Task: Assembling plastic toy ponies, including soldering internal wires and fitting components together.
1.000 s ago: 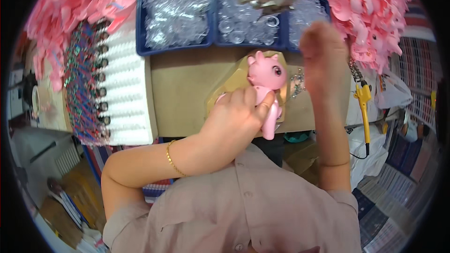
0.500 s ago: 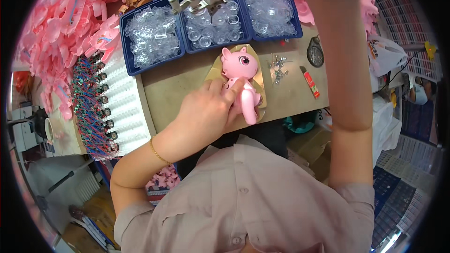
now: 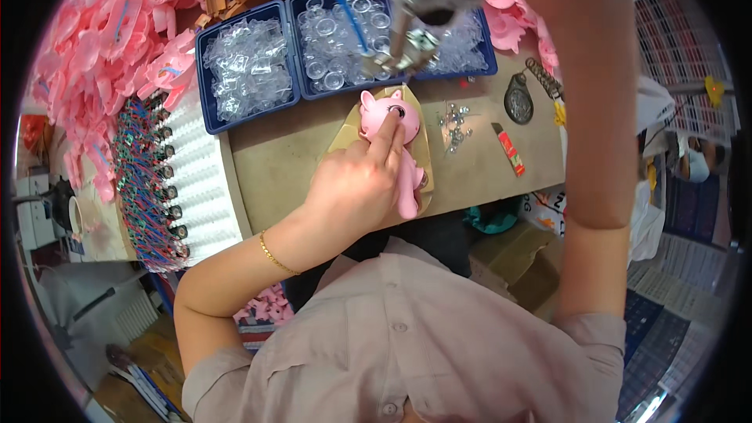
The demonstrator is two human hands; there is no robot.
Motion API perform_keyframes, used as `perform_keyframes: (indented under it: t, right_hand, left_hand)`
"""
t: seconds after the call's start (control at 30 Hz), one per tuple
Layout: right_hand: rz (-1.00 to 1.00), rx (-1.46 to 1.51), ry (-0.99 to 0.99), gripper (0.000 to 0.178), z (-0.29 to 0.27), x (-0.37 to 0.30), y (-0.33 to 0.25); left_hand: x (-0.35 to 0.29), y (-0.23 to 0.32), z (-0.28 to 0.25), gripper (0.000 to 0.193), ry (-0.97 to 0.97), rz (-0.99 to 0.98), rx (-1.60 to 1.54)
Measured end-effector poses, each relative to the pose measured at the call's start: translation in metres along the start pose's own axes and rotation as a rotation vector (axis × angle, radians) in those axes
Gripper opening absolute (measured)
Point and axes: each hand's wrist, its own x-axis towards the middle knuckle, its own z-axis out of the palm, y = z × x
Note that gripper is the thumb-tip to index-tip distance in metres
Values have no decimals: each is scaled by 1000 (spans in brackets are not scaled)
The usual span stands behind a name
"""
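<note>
Head view: left hand [image 3: 356, 188] fingers pin pink toy [image 3: 395, 149] (on surface [image 3: 282, 164]); right hand apparently out of frame, grip indeterminable.

Bright, even light; fisheye bends edges, dark corners, top blurred.

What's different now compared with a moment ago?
The left hand has pressed the pink toy pony flat onto the tan pad, forefinger now by its eye. The right arm has risen to the hanging metal tool. The blue trays stayed put.
</note>
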Motion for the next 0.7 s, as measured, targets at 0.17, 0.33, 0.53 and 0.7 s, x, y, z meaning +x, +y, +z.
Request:
perform_keyframes:
  t: [0.17,0.33,0.53,0.7]
  right_hand:
    - [-150,-86,229,31,8,-14,26]
    - [-135,-84,217,29,6,-18,36]
    - [-109,-55,200,30,6,-22,42]
    - [-96,-26,165,31,10,-25,43]
  left_hand:
    - [-2,-5,6,51,103,-32,-180]
    - [2,-1,3,51,83,-64,-206]
    - [3,1,5,50,71,-71,-163]
    - [-1,3,6,49,57,-83,-150]
